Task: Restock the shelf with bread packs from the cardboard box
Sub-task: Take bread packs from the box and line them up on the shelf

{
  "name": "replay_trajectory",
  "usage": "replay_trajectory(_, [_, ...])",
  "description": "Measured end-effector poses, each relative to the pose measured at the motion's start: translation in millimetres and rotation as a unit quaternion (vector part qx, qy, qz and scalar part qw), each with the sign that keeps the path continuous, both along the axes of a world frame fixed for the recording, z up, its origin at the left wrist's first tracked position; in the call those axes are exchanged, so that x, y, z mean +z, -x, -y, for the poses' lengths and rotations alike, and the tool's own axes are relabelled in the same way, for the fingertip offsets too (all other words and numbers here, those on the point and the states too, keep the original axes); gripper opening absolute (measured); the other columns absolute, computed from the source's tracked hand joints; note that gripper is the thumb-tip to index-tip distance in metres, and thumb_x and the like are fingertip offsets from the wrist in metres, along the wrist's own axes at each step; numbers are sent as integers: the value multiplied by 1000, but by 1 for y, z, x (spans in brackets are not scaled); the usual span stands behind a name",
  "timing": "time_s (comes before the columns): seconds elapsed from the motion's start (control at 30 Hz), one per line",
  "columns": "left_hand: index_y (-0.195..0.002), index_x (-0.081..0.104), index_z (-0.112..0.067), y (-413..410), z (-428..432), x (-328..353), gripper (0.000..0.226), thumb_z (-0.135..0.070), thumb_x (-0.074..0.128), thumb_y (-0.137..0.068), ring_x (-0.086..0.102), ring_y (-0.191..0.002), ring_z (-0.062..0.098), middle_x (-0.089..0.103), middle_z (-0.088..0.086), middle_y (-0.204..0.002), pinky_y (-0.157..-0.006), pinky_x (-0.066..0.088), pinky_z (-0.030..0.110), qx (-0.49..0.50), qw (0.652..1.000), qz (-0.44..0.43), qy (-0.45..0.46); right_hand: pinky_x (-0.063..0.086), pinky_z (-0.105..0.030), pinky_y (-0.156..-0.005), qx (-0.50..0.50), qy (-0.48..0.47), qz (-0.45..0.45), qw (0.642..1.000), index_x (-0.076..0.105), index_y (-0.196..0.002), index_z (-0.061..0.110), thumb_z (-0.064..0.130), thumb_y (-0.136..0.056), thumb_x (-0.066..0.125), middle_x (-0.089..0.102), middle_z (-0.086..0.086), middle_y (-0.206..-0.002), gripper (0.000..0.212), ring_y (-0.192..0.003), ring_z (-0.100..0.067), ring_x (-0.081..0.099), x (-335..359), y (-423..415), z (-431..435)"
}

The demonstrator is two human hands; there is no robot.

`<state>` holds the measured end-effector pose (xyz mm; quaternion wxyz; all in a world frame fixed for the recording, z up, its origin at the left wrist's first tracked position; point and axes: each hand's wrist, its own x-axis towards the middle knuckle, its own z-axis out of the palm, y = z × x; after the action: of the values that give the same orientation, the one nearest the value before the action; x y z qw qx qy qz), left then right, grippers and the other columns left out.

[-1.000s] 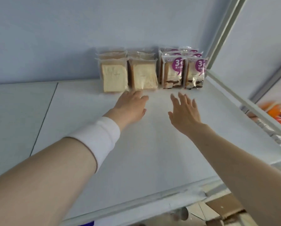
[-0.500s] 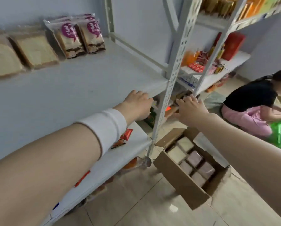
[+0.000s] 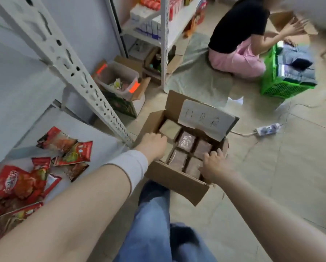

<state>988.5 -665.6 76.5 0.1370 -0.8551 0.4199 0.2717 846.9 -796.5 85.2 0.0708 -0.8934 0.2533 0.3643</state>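
An open cardboard box point(image 3: 177, 182) stands on the floor beside the shelf post, with a handwritten paper point(image 3: 205, 118) on its far flap. Several bread packs lie inside: pale ones point(image 3: 170, 128) on the left, brown ones point(image 3: 186, 141) on the right. My left hand point(image 3: 152, 146) is down in the box's left side with its fingers curled over a pale pack; whether it grips the pack is hidden. My right hand point(image 3: 215, 163) rests with spread fingers on the brown packs at the box's near right corner.
A slotted white shelf post point(image 3: 79, 72) rises left of the box. The low shelf point(image 3: 94, 133) carries red snack packs point(image 3: 16, 184). A clear bin point(image 3: 118, 76) and small boxes sit behind. A person point(image 3: 237, 35) kneels by a green crate point(image 3: 271, 86); a power strip point(image 3: 268, 129) lies nearby.
Both hands have left the upper shelf, where bread packs stand in rows, and come down into the cardboard box. My view has swung from the shelf to the floor.
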Motion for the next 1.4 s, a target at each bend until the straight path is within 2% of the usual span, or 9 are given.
replay_trajectory(0.17, [-134,37,-11,-46,22,-73,51,-37,45,-92,47,-121,34,48,13,-133,-95,40,43,79,991,-107,-19,16,-50,-115,-100,-103,-38,989,29,-140,12,36,-95,37,30,-14,-148,52,-143,-33,12,-80,-19,-15])
replay_trajectory(0.3, [-141,29,-11,-80,49,-140,58,-37,46,-92,41,-127,33,40,15,-141,-103,37,43,159,972,-172,-20,25,-41,-111,-181,-175,-39,967,27,-143,12,44,-94,40,39,-13,-142,60,-136,-30,29,-144,-36,-27])
replay_trajectory(0.5, [-147,7,-8,-118,105,-271,75,-31,52,-91,29,-135,35,25,20,-147,-110,24,39,298,937,-172,56,36,-34,-101,-396,-263,20,880,32,-139,10,49,-90,48,43,-13,-138,65,-127,-30,42,-270,-85,-31])
replay_trajectory(0.7, [-147,5,-7,-130,114,-334,77,-31,52,-91,25,-138,27,23,14,-151,-110,23,33,344,921,-150,105,44,-34,-94,-534,-293,67,791,43,-123,7,47,-76,69,54,-12,-125,67,-117,-28,52,-327,-117,-47])
replay_trajectory(0.9, [-145,14,-14,-133,114,-326,84,-34,66,-82,42,-129,27,37,9,-145,-93,41,38,358,919,-117,120,46,-32,-94,-598,-334,82,724,58,-115,12,40,-68,78,65,-8,-117,58,-109,-23,60,-323,-106,-39])
replay_trajectory(1.03, [-129,40,-6,-134,118,-305,70,-35,73,-75,51,-116,31,49,15,-129,-94,44,37,386,896,-159,150,48,-30,-90,-615,-340,112,703,61,-106,16,33,-68,80,69,-3,-105,45,-97,-17,64,-299,-76,-17])
replay_trajectory(1.1, [-119,47,-5,-134,116,-286,59,-32,74,-74,54,-111,31,54,15,-123,-93,45,37,436,860,-204,167,49,-28,-85,-620,-334,139,696,60,-95,22,29,-68,81,70,3,-94,35,-87,-12,65,-281,-58,-3])
replay_trajectory(1.23, [-127,43,-9,-129,91,-229,64,-25,75,-74,53,-116,25,54,7,-128,-98,44,37,512,782,-252,251,50,-30,-76,-606,-296,171,718,59,-91,23,31,-69,79,66,11,-83,31,-81,-10,63,-239,-21,14])
replay_trajectory(1.4, [-125,44,-18,-106,26,-143,58,-26,73,-76,56,-93,4,55,-13,-101,-74,45,18,535,715,-272,357,53,-32,-73,-583,-286,211,731,63,-94,17,30,-70,79,67,6,-85,31,-80,-13,63,-191,11,12])
